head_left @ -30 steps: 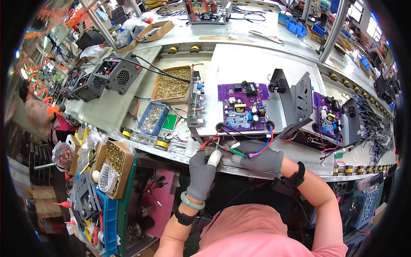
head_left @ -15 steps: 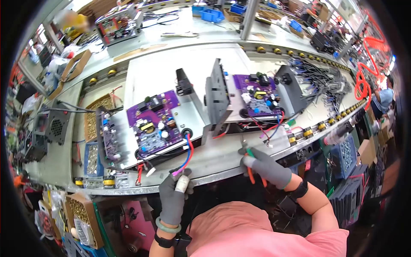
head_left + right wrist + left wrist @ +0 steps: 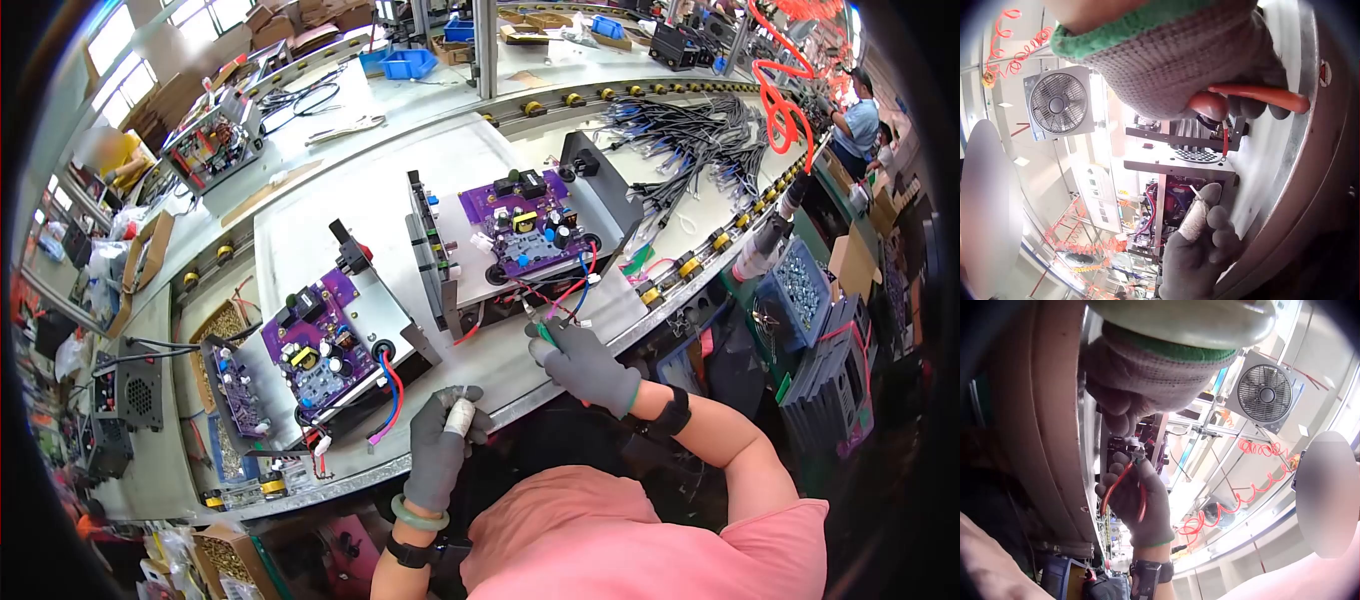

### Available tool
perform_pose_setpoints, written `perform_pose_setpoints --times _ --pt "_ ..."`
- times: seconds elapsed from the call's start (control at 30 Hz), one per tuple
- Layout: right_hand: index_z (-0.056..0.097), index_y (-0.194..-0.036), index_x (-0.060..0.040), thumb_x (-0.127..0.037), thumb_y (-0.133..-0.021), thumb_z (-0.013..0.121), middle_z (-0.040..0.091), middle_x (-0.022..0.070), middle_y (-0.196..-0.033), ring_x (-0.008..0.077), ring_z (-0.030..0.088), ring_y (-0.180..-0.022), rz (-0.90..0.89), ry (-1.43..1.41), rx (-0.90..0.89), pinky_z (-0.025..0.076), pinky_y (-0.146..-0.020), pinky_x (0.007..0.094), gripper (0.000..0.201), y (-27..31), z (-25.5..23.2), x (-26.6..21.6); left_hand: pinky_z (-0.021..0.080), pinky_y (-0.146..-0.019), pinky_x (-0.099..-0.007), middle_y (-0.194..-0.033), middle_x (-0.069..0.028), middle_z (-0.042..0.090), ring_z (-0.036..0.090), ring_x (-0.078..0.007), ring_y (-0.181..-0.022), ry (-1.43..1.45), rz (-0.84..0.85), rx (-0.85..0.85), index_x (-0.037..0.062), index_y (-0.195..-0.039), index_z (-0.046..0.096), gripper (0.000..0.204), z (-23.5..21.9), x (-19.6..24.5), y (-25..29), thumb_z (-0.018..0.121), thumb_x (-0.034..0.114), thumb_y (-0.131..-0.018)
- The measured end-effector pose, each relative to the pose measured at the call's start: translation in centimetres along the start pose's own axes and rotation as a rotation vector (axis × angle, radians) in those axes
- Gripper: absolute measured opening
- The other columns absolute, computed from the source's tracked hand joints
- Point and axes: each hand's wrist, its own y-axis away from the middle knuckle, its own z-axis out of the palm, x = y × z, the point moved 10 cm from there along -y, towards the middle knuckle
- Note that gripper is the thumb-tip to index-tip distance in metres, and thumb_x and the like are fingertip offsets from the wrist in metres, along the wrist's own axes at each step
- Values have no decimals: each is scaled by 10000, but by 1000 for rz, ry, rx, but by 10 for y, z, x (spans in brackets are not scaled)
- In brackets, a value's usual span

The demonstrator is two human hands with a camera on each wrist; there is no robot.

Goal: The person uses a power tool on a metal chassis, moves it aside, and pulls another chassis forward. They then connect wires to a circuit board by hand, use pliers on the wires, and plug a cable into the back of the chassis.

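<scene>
My gloved right hand (image 3: 592,368) grips pliers (image 3: 1112,492) with orange-red handles; their green part shows above the thumb in the head view. The pliers' tip is at the wires (image 3: 568,300) hanging from the front of the right-hand metal chassis (image 3: 440,270), which carries a purple circuit board (image 3: 480,205). To the left, my gloved left hand (image 3: 437,450), its thumb wrapped in white tape, hovers at the bench edge with loosely curled fingers. A thin white sliver shows beside that thumb in the right wrist view. Nearest it hang red and blue wires (image 3: 392,395) from the left-hand chassis (image 3: 408,340).
A pile of black cables (image 3: 690,140) lies at the back right. Yellow-black rollers (image 3: 690,266) line the conveyor. Boxes of small metal parts stand beyond the left chassis. A blue bin (image 3: 790,290) and a hanging screwdriver (image 3: 765,245) are at the right.
The head view has swung right. My left hand has left the left chassis's wires. My right hand has carried the pliers from that chassis to the right chassis's wires.
</scene>
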Motion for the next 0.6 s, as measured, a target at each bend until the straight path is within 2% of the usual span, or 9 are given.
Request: perform_pose_setpoints --times 0.03,0.1,0.13,0.2,0.3,0.33,0.5,0.57,0.6 --pt "571 -1068 -5 -366 -986 538 583 97 -654 218 622 -603 -3 -4 3 514 -601 397 372 3 -5 -9 421 -555 -203 -843 -15 673 598 -58 -684 -8 3 -10 59 -1194 634 251 3 2 -3 491 187 -1032" --pt "572 -1081 -40 -346 -988 544 610 73 -737 215 622 -715 355 -471 -345 518 -702 427 321 21 21 -7 428 -557 -212 -851 -18 674 598 -62 -681 35 -12 -2 62 -1196 635 251 17 12 -18 498 193 -1030" --pt "572 -1081 -40 -346 -988 544 610 73 -737 215 622 -715 344 -462 -353 518 -702 427 321 21 25 -5 436 -559 -222 -859 -21 675 597 -66 -678 84 -29 7 66 -1197 636 252 23 15 -25 505 198 -1027" --pt "563 -1092 -64 -323 -994 528 620 52 -869 199 603 -770 452 -1247 -402 521 -722 425 280 33 52 -3 462 -568 -251 -885 -18 652 600 -90 -678 194 -11 -118 65 -1189 603 234 44 -9 -60 509 189 -1015" --pt "563 -1136 -74 -322 -998 513 576 30 -933 187 583 -808 423 -1518 -524 517 -740 406 288 42 59 -9 473 -586 -267 -829 -3 568 593 -129 -684 488 -149 -331 68 -1137 563 192 82 -4 -72 460 147 -995" --pt "555 -1198 -59 -327 -997 509 526 15 -887 166 553 -782 426 -1443 -443 498 -732 380 339 41 58 1 517 -574 -338 -795 -40 571 593 -150 -651 531 -204 -294 77 -1071 572 147 85 -13 -76 456 142 -1009" --pt "553 -1187 -82 -331 -999 538 554 30 -892 169 567 -749 469 -1340 -529 505 -687 366 312 54 56 -11 505 -704 -312 -883 -49 653 605 -126 -760 178 -24 -178 11 -1094 667 237 70 -13 -84 515 162 -995" --pt "561 -1178 -84 -332 -1003 564 566 30 -848 159 568 -687 502 -823 -540 500 -621 320 304 66 47 4 512 -728 -317 -896 -53 670 618 -128 -786 44 9 -99 1 -1093 685 246 53 -16 -76 538 168 -988" --pt "575 -1178 -76 -323 -1011 569 551 13 -792 149 565 -633 461 -780 -560 481 -561 286 298 64 39 19 515 -754 -327 -901 -65 689 639 -150 -811 -67 4 -128 7 -1085 693 236 44 -19 -63 556 169 -980"
